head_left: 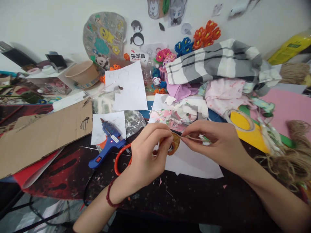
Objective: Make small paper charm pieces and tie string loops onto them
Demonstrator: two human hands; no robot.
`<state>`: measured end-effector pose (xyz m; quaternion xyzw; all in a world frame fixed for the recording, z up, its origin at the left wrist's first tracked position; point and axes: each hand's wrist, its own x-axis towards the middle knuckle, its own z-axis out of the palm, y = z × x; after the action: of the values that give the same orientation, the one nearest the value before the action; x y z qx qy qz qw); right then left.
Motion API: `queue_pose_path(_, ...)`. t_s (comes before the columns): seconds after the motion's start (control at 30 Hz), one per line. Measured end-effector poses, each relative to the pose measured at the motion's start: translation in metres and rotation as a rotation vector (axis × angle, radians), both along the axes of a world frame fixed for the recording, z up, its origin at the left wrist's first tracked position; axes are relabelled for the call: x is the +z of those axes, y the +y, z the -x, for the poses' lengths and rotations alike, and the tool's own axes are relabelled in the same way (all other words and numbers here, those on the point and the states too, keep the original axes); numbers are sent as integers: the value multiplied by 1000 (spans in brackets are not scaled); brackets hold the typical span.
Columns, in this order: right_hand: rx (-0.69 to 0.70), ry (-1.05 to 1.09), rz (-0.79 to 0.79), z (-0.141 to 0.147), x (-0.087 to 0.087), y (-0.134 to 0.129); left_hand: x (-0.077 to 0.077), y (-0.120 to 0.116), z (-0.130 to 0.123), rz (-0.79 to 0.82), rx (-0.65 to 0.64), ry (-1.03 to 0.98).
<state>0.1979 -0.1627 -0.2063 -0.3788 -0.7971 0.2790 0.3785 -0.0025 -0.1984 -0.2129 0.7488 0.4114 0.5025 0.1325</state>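
My left hand [152, 152] is closed, thumb and fingers pinching a small brownish-yellow ring [175, 144] above the table's middle. Part of the ring is hidden behind my fingers, so its exact kind cannot be told. At the ring's right edge, my right hand [213, 142] pinches a thin strand of jute twine [191, 138] that meets the ring. White paper [194, 165] lies beneath both hands. Just left of my left hand are red-orange scissor handles [119, 161], partly covered by it. Farther left, a blue glue gun [109, 144] with a lit red light rests on paper.
Cardboard [48, 139] covers the left side. Paper scraps [179, 113] are heaped behind my hands. To the right lie a tape roll [239, 120] and a bundle of jute twine [291, 161]. Checked cloth [213, 64] and crocheted-looking flowers [206, 34] stand along the wall.
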Motion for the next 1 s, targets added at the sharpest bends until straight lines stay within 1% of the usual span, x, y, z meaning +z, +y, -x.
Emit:
queue_pose_path(0.17,10,-4,0,0,1,0,0,-1,-1,14,-6,9)
queue_pose_path(0.5,7,-6,-85,2,1,-1,-2,0,-3,25,-40,12)
queue_pose_path(0.67,-8,0,-89,3,1,-3,-1,0,-5,7,-57,11)
queue_pose_path(0.87,-20,-10,-89,2,3,-4,-1,-2,-4,37,-53,7)
queue_pose_path(1.0,-15,-2,-89,3,3,-3,-2,-2,-4,24,-63,5)
